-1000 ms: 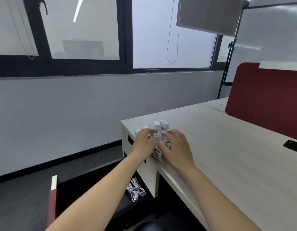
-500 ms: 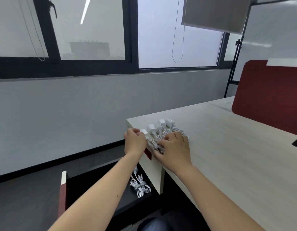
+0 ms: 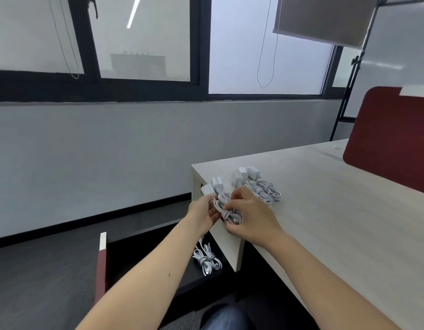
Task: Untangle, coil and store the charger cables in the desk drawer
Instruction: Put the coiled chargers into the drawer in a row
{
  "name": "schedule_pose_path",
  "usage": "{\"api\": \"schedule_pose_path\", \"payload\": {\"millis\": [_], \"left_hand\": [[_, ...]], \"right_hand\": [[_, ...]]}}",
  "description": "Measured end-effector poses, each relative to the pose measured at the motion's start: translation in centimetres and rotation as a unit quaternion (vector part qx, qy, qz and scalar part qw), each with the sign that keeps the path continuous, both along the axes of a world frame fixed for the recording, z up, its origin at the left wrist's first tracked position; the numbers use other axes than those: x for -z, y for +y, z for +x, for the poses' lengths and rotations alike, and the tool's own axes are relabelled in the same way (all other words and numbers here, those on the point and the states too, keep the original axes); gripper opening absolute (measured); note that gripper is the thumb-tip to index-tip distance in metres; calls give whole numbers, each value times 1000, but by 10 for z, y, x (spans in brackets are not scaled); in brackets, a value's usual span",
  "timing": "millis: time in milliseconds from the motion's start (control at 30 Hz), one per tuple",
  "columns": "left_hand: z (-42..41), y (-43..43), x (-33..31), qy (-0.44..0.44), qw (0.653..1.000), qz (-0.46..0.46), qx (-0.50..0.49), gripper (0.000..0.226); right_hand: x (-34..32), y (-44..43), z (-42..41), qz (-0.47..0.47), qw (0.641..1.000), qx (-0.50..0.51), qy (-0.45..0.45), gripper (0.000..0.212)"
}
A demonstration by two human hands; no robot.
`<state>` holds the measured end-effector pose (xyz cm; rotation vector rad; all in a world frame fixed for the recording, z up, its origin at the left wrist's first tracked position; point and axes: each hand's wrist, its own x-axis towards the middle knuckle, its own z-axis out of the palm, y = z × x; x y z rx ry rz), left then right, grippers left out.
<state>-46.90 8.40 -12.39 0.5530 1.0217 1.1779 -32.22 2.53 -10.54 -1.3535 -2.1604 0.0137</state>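
Several coiled white charger cables with plug bricks lie at the desk's near left corner. My right hand grips one coiled cable bundle at the desk edge. My left hand holds the same bundle from the left, just under its white plugs. Two more coiled chargers rest behind my right hand. Below the corner, the dark desk drawer stands pulled out with one coiled cable inside it.
The drawer's red and white front panel sticks out at the lower left. A red partition rises on the desk at the right. A grey wall under windows runs behind. My knee is under the desk edge.
Both hands have pulled one bundle with its plugs leftward to the desk's edge, apart from the other chargers. The camera has shifted slightly left.
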Motion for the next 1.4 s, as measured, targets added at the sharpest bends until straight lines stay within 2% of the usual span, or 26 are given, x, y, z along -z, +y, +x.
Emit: {"api": "schedule_pose_path", "payload": {"millis": [200, 333, 567, 733, 1033, 1233, 1400], "left_hand": [[-20, 4, 5, -58, 998, -33, -5, 26], [-37, 4, 16, -88, 996, -28, -6, 18], [-69, 13, 66, -37, 995, -87, -43, 27], [-86, 21, 118, -9, 988, -140, -56, 12], [-96, 41, 181, 2, 979, -192, -71, 13], [-102, 56, 200, 21, 977, -201, -72, 15], [-105, 55, 206, 109, 982, -141, -60, 24]], "right_hand": [[4, -1, -26, 23, 999, -17, -37, 30], [10, 4, -42, 10, 997, -26, -68, 31], [61, 8, -74, -83, 996, -23, -24, 25], [104, 17, -93, -150, 989, -5, 4, 26], [172, 42, -109, -231, 973, 12, 16, 33], [190, 61, -121, -259, 965, 23, 2, 30], [205, 69, -126, -288, 956, 45, -40, 36]]}}
